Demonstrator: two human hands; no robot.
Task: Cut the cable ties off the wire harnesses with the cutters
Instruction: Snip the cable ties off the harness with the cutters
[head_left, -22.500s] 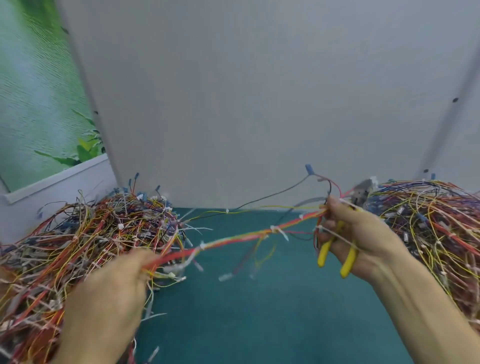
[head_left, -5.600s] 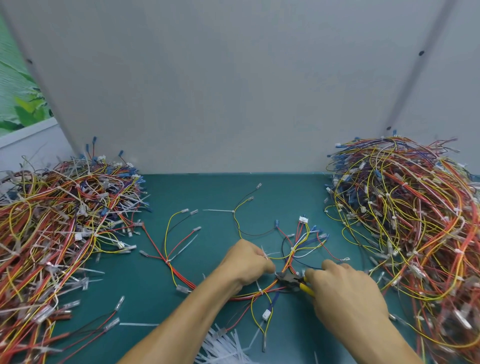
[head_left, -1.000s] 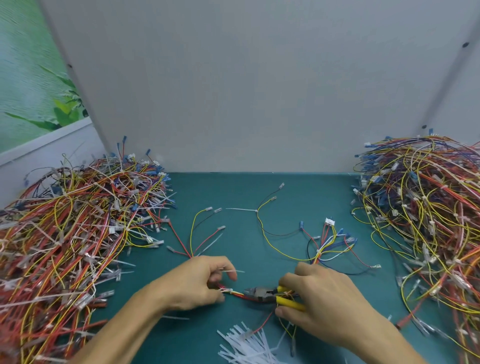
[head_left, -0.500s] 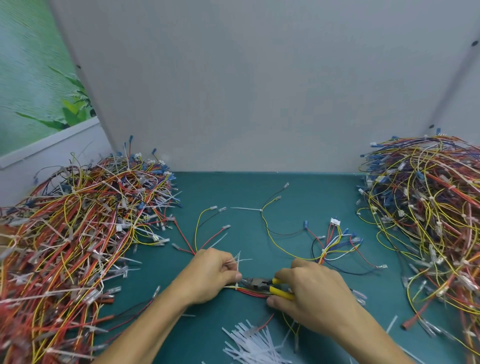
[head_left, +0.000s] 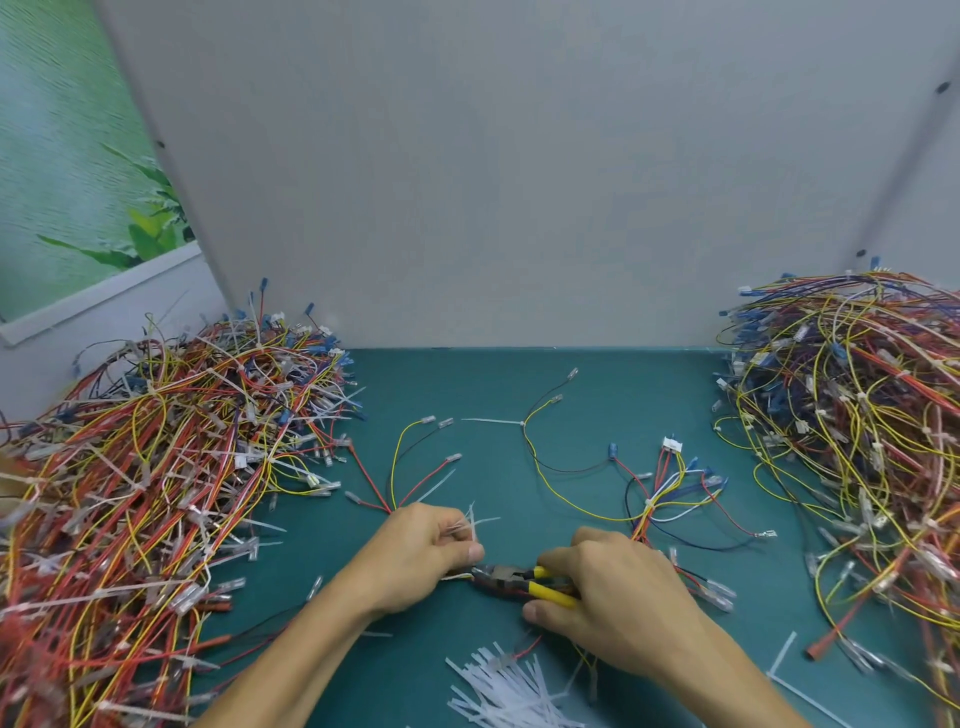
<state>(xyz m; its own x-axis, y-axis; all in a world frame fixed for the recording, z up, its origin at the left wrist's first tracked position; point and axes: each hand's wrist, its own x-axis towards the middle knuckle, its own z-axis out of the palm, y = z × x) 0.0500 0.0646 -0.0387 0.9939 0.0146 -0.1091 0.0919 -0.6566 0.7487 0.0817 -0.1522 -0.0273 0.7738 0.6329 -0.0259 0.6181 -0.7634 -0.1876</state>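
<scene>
A: Where's the harness?
B: Wire harness (head_left: 649, 506) lies on the mat (head_left: 467, 384), spread behind the cutters (head_left: 511, 581). Left hand (head_left: 421, 556) pinches its wires at the cutters' nose; right hand (head_left: 608, 597) has fingers curled round the yellow handles.
A: Progress?
B: Mid-job, I judge. Cut ties (head_left: 509, 691) are heaped in front of cutters. One cable tie (head_left: 491, 420) behind them is uncut, & left pile (head_left: 145, 467) and right pile (head_left: 857, 415) show many more.

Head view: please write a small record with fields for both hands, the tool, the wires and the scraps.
left: left hand grips harness on mat
right: right hand grips cutters, nose toward left hand
piles: left pile and right pile of wires
scraps: cut ties heaped at near edge
</scene>
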